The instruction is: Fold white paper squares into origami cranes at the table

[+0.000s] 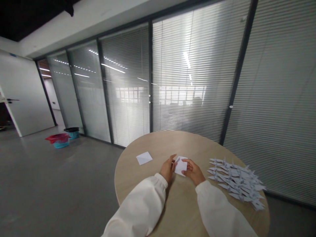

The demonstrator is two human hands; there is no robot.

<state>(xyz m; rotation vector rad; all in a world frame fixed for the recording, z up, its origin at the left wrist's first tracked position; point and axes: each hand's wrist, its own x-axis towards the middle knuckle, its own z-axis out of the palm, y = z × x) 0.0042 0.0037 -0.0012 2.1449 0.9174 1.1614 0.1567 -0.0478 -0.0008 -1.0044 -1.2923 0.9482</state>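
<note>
Paper (181, 167), squarish, no clear long axis, between right hand (194, 171) pinching right edge and left hand (168, 168) at left edge, pinch unclear.

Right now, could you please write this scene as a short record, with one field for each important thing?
Left hand: at the left edge of the folded paper
Right hand: holds the paper's right edge
Table: round, wood-coloured
Loose paper: on the table, left of both hands
Folded paper shapes: clustered on the table's right side
Floor: grey
</note>
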